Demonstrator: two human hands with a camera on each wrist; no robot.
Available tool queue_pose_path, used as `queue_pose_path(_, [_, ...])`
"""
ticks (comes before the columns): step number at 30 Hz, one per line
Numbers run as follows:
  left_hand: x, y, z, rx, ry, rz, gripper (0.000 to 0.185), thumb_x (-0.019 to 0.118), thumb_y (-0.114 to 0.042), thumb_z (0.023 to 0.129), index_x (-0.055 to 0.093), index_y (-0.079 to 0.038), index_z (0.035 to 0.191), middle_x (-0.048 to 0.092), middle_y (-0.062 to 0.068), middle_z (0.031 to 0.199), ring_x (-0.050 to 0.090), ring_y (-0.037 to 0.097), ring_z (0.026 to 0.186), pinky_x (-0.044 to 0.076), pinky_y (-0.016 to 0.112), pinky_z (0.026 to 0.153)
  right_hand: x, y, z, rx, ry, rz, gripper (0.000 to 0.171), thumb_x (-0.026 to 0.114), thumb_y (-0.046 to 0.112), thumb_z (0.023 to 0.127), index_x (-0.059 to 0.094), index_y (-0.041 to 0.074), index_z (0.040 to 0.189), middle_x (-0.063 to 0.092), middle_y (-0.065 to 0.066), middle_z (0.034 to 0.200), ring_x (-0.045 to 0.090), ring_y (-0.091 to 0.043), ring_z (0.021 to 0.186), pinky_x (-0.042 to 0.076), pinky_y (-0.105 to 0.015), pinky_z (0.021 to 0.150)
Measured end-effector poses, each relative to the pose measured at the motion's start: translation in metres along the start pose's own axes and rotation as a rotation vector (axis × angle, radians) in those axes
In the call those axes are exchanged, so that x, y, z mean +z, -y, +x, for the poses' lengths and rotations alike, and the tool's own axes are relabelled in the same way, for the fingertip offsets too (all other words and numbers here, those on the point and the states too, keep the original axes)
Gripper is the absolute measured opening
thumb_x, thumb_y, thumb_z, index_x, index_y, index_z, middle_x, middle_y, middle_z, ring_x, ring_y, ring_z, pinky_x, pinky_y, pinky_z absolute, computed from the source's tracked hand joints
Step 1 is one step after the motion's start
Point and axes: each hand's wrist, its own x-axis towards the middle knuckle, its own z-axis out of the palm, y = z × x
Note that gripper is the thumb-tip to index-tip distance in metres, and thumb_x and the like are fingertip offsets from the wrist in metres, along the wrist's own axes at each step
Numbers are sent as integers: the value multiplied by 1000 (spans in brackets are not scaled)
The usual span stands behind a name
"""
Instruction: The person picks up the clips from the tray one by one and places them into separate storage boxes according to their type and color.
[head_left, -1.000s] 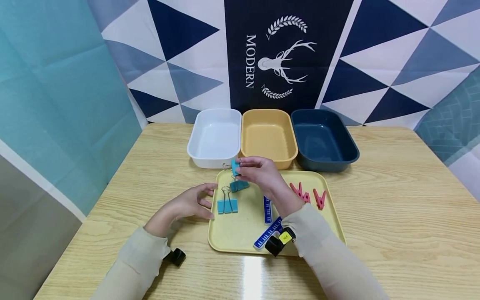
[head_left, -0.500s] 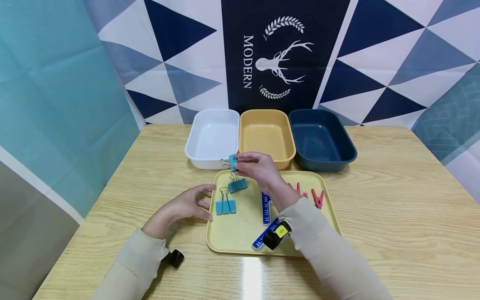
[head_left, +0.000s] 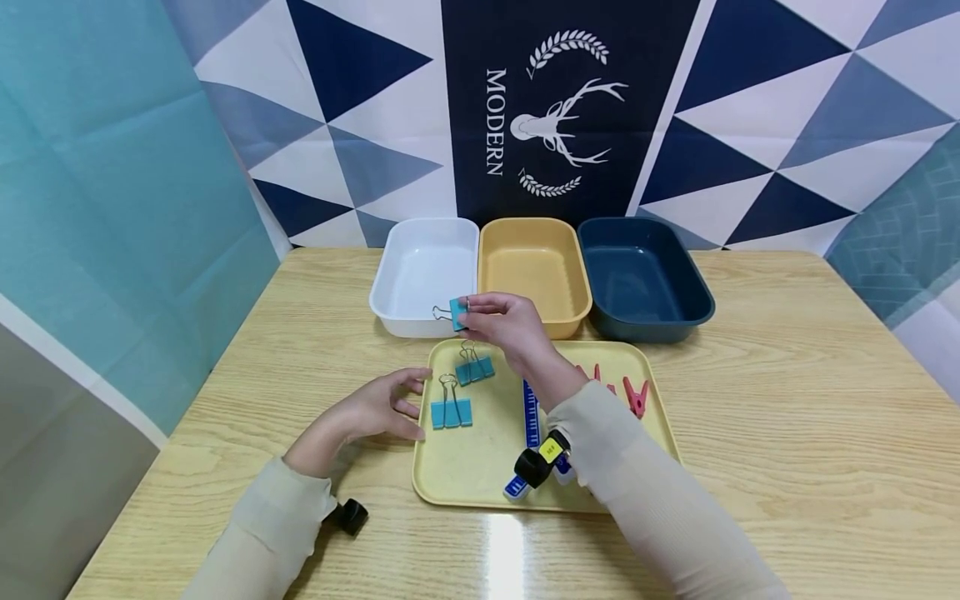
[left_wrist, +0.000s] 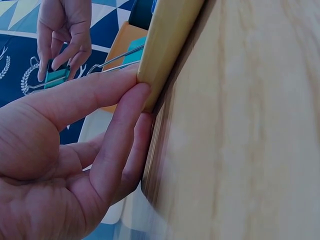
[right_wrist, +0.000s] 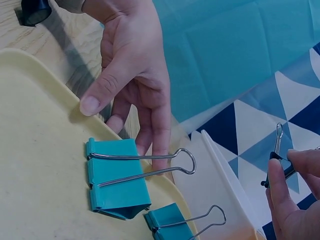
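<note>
The person's right hand (head_left: pixel 504 321) pinches a teal binder clip (head_left: pixel 457 312) between thumb and fingertips, lifted clear of the yellow tray (head_left: pixel 480 467) and held over the near rim of the white bin (head_left: pixel 423 275). The grip is narrow and closed on the clip's body, with the wire handles pointing away from the palm toward the bin. Judging from this, the step in hand is carrying the clip across to a bin; the next move would call for bringing it past the rim before the fingers part, or it could drop back onto the tray.

The left hand (head_left: pixel 375 410) holds nothing; its thumb and fingers, loosely bent, rest against the tray's left edge (left_wrist: pixel 165 45), steadying it on the desk (head_left: pixel 787 417). Just below the right grip lie two more teal clips (head_left: pixel 474 368) (head_left: pixel 452 412) on the tray.

Two blue rulers (head_left: pixel 532 412) are partly covered by the right forearm, and the pink pegs (head_left: pixel 636 397) beside it are half hidden. In the left wrist view the tray edge fills most of the frame and is blurred. The right wrist view cuts off the held clip (right_wrist: pixel 278 165), showing only a dark corner and one wire loop.
</note>
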Motion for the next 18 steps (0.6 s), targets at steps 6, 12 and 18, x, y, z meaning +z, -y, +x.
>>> queue_pose_path(6, [0,0,0,-6,-6,2,86,76,7,69,32,-1,142,40,21,126,54,26,95,53,33,75,2,0,5,0,0,18,27,67,-2,83,65,-1,110,61,-15,103,65,-26,86,52,-39,85])
queue_pose_path(12, [-1,-1,0,-6,-1,12,86,76,7,70,31,-2,143,39,21,128,54,26,96,53,32,75,6,1,9,5,-11,37,27,67,-3,82,65,-2,110,61,-16,102,65,-23,82,51,-40,85])
queue_pose_path(18, [-1,-1,0,-8,3,-1,87,76,8,69,31,-1,143,39,21,128,54,26,96,54,33,75,11,3,14,7,-24,24,26,67,-2,83,65,-1,110,61,-16,102,65,-24,83,52,-39,84])
